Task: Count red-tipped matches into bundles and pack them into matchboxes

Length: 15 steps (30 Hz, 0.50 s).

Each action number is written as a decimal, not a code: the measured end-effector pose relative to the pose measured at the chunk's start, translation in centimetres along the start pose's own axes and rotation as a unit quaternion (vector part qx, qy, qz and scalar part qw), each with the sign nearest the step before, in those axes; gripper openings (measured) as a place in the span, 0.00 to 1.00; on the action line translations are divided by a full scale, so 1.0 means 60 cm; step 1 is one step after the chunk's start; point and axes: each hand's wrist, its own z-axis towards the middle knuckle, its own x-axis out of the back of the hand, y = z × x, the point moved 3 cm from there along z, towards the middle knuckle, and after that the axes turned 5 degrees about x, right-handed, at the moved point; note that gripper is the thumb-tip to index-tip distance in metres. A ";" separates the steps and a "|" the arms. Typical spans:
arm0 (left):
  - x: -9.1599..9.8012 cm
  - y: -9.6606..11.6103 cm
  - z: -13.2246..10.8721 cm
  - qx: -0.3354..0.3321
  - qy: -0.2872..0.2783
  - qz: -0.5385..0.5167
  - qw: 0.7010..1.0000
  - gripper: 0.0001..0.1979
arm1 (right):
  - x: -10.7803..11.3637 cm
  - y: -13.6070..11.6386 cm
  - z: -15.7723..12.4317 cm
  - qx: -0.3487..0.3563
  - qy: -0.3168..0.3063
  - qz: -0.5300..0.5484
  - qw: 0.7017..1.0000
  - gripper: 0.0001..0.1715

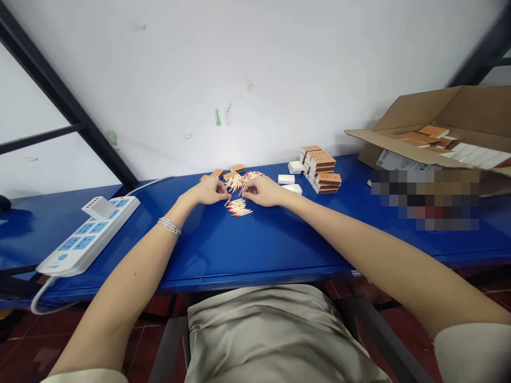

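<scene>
My left hand [209, 190] is closed in a pinch, with a matchstick showing at its fingertips. Facing it, my right hand [262, 191] also pinches, and a thin matchstick shows by its finger and thumb. A small pile of red-tipped matches [238, 207] lies on the blue table just in front of both hands. Beyond the fingers is a larger heap of loose matches [236, 182], partly hidden by my hands. Several brown matchboxes [237, 168] lie behind my left hand and that heap.
Right of my right hand are white matchbox trays [286, 179] and a stack of matchboxes [319, 162]. An open cardboard box [415, 106] with more matchboxes stands at far right, near a blurred-out patch. A white power strip [90, 239] lies left on the blue table [255, 250].
</scene>
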 end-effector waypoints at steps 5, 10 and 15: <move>-0.002 -0.003 0.004 0.002 -0.004 -0.018 1.000 0.12 | -0.009 0.006 0.003 0.015 -0.012 -0.048 0.999 0.14; -0.009 -0.004 0.012 -0.020 0.019 -0.019 0.999 0.10 | -0.020 -0.001 0.007 -0.007 -0.032 -0.129 0.991 0.21; -0.015 -0.004 0.018 -0.009 0.084 -0.024 0.996 0.09 | -0.018 -0.001 0.009 -0.018 -0.019 -0.136 0.990 0.20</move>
